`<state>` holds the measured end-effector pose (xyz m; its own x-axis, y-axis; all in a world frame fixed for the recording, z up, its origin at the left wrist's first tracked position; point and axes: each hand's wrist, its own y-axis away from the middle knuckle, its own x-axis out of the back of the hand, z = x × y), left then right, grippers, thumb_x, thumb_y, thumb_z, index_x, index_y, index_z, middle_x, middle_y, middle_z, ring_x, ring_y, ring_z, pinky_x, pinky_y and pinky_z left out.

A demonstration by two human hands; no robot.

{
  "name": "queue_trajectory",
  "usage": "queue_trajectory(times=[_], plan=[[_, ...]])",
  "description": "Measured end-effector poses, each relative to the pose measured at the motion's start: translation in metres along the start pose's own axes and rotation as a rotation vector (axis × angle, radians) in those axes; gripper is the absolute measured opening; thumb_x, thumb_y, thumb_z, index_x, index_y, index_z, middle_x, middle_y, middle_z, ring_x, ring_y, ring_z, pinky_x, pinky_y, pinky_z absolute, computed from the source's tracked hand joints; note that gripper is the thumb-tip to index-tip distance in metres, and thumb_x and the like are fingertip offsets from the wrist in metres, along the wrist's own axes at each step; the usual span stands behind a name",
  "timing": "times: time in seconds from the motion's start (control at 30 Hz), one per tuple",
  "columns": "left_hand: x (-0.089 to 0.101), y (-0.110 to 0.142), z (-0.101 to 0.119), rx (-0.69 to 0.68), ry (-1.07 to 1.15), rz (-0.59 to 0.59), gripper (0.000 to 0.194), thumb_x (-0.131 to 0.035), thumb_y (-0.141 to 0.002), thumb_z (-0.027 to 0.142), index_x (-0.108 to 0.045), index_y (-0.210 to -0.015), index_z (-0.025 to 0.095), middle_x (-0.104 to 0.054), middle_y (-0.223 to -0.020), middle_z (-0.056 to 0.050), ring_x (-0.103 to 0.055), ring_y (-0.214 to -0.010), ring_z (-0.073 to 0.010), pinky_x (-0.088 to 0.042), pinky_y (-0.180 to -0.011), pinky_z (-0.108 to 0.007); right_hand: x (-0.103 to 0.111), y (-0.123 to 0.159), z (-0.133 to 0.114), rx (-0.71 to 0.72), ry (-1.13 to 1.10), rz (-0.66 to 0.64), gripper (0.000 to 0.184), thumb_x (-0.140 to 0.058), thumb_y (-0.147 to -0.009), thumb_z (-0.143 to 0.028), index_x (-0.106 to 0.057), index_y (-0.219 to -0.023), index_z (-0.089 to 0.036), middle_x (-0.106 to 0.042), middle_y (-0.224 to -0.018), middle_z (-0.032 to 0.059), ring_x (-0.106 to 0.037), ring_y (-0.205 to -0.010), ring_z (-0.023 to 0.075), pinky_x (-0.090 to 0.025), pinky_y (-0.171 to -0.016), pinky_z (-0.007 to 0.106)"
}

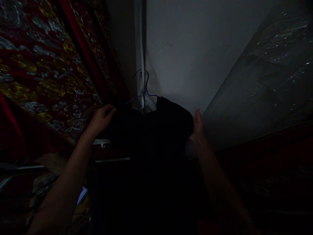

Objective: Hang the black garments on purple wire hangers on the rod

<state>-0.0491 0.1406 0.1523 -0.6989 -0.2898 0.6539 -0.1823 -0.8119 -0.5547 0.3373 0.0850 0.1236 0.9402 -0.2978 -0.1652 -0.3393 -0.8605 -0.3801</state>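
A black short-sleeved top (156,137) hangs in front of me on a thin, dark purple wire hanger (147,91). The hanger's hook goes over a pale vertical strip or cord (141,42) by the wall. At the top's left shoulder, my left hand (102,118) is closed, thumb and fingers pinching the dark cloth. My right hand (198,125) lies against the edge of the other sleeve, with a digit stretched upward; its remaining fingers are partly hidden in shadow. The lower part of the top merges into darkness.
Red cloth with gold and silver embroidery (44,65) hangs on the left. A grey wall (190,42) stands behind, and a clear plastic sheet (276,78) hangs at the right. Below my left hand are a white-lidded jar (102,143) and a lit phone-like screen (82,195).
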Motion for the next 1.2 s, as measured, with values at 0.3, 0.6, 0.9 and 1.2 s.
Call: queue_trajectory(times=[0.3,0.6,0.9,1.2], plan=[[0.002,-0.003,0.06,-0.188,0.002,0.475,0.027,-0.056,-0.094,0.035,-0.068,-0.115,0.023,-0.063,-0.123,-0.009,-0.057,-0.121,-0.0251,-0.043,-0.107,-0.04,-0.001,0.018,-0.059,0.124,-0.044,0.227,0.031,-0.072,-0.081,-0.048,-0.067,-0.076,-0.019,-0.061,-0.064,-0.0011,-0.064,-0.067,0.0179,-0.055,-0.064,0.032],[0.004,0.059,0.126,0.313,0.754,-0.176,0.043,-0.064,-0.088,0.052,-0.063,-0.115,0.018,-0.073,-0.101,-0.008,-0.068,-0.095,-0.0229,-0.053,-0.085,-0.034,-0.047,0.174,-0.049,0.427,0.373,-0.413,0.03,-0.05,-0.099,-0.044,-0.066,-0.113,-0.022,-0.07,-0.09,0.0034,-0.065,-0.077,0.0177,-0.051,-0.068,0.028],[0.056,0.089,0.08,0.435,0.587,-0.972,0.033,-0.056,-0.093,0.05,-0.061,-0.116,0.026,-0.067,-0.071,0.001,-0.042,-0.041,-0.0087,-0.026,-0.037,-0.02,-0.064,0.117,0.0,0.35,0.424,-0.553,0.043,-0.055,-0.097,-0.041,-0.053,-0.138,-0.027,-0.056,-0.139,0.0121,-0.051,-0.131,0.0264,-0.039,-0.113,0.048],[0.058,0.039,0.057,0.154,0.304,-0.211,0.029,-0.068,-0.081,0.049,-0.071,-0.079,0.021,-0.069,-0.069,-0.004,-0.061,-0.059,-0.0167,-0.05,-0.054,-0.028,-0.05,0.05,0.043,-0.165,0.105,-0.447,0.042,-0.069,-0.078,-0.063,-0.068,-0.079,-0.021,-0.066,-0.072,-0.0002,-0.063,-0.073,0.0177,-0.053,-0.071,0.029]])
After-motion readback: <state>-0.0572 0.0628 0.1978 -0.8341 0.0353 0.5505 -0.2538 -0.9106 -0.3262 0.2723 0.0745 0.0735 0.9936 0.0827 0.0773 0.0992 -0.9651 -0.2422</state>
